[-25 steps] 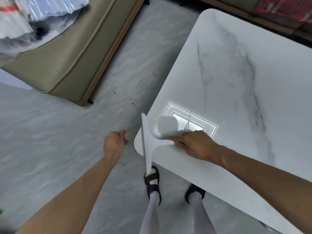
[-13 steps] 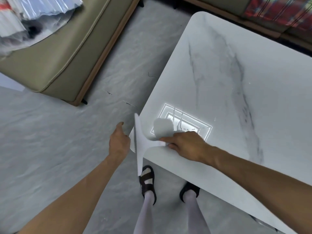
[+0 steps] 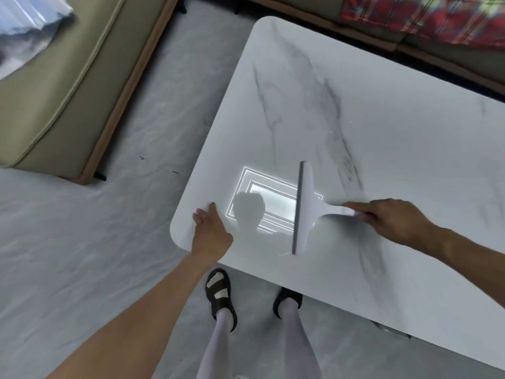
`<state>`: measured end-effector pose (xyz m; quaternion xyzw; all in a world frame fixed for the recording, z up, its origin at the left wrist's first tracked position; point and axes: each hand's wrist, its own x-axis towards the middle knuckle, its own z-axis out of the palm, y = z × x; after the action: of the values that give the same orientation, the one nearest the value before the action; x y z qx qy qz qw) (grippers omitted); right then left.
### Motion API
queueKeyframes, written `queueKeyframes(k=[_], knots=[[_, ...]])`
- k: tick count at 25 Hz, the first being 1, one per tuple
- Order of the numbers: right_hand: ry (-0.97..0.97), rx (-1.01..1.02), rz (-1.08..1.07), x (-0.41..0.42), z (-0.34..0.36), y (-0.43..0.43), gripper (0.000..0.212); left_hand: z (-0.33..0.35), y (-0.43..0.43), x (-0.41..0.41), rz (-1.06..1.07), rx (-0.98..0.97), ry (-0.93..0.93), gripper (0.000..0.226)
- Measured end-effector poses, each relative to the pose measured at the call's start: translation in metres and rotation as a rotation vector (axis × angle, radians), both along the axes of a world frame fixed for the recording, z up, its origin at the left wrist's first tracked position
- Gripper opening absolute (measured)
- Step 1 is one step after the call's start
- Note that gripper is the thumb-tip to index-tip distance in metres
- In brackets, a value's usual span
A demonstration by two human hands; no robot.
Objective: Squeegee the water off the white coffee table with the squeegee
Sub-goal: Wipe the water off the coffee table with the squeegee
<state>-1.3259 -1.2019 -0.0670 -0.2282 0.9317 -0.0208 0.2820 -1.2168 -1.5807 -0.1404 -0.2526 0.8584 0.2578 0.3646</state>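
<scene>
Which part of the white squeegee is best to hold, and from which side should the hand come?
Grip the squeegee by its narrow handle, coming from the right, as the right hand does. It widens leftward to the grey blade, which must stay free against the table.

Your light was bright and even, from overhead. A rectangular fixture's glare [image 3: 273, 196] sat on the glossy surface [image 3: 382, 127] near its corner, your head's silhouette [image 3: 249, 212] cutting into it. Shadows were soft. Motion blur smeared your right hand [image 3: 396, 220], the squeegee [image 3: 303, 209] handle and the plaid fabric [image 3: 426, 20] at top right. Straight edges bowed toward the borders.
</scene>
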Motion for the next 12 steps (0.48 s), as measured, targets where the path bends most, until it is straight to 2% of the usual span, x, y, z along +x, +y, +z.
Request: queueKeyframes(k=[2,4,8,12], knots=[[0.048,0.029,-0.035,0.000,0.014,0.030,0.038,-0.003,0.005,-0.007,-0.018,-0.047,-0.055,0.084],[0.026,-0.033,-0.027,0.005,0.026,0.022,0.037,-0.004,0.009,-0.013,-0.025,-0.084,-0.062,0.081],[-0.158,-0.243,0.141,0.039,0.004,-0.063,0.039,0.001,0.011,-0.016,0.031,-0.083,0.018,0.073],[-0.313,-0.224,0.228,0.079,-0.031,-0.120,0.034,0.002,0.016,-0.020,-0.046,-0.153,-0.024,0.063]])
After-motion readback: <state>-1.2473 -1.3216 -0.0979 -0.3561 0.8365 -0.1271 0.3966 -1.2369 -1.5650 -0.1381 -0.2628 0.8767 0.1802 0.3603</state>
